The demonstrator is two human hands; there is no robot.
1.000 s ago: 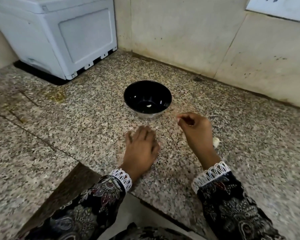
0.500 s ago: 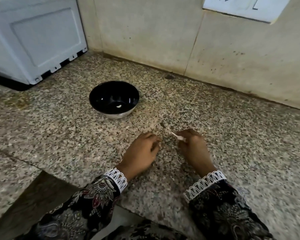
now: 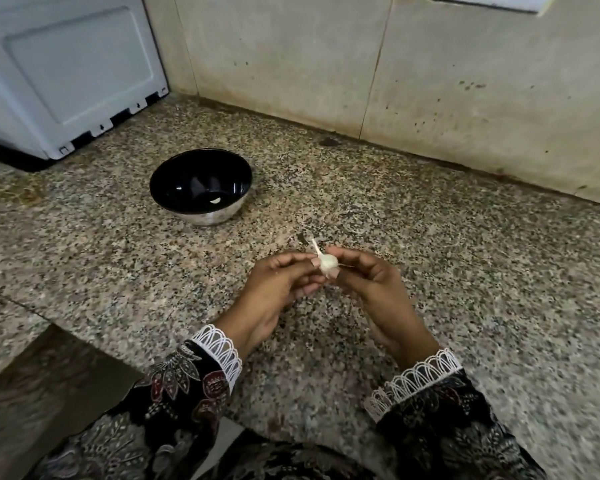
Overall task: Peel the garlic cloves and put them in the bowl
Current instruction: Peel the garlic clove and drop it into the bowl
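Pinching garlic clove (image 3: 328, 263), left hand (image 3: 278, 289), right hand (image 3: 371, 289), underside hidden

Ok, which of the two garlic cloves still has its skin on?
The garlic clove pinched between the left hand and right hand, papery tail sticking up. The other clove lies bare inside the black bowl.

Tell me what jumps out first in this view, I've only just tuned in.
Both hands, left hand and right hand, meet at the centre over the speckled counter, pinching a white garlic clove with a papery tail sticking up. Behind them to the left sits a black bowl holding one peeled clove.
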